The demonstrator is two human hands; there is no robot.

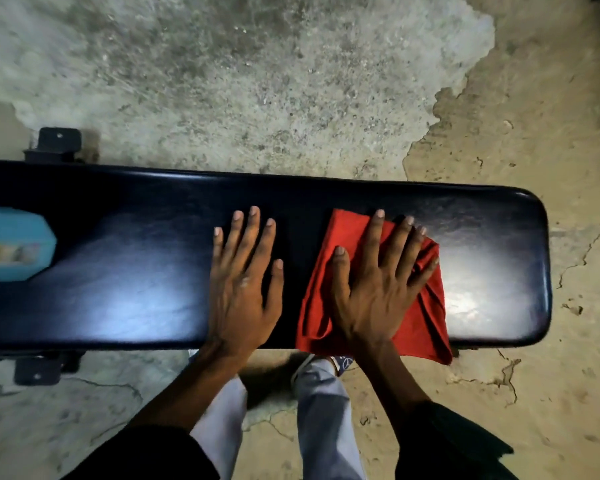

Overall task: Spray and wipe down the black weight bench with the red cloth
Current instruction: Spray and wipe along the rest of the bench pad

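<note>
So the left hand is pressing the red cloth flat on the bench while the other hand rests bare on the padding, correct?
Not quite: the head view shows the right hand pressing the red cloth flat on the black weight bench. The left hand is the one resting bare on the padding.

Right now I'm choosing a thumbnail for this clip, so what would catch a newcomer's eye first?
The red cloth, the one bright colour, lies right of centre on the black weight bench, pressed flat under the right hand. The left hand rests flat on bare padding beside it. At the bench's far left lies a light blue object, too blurred to identify.
</note>
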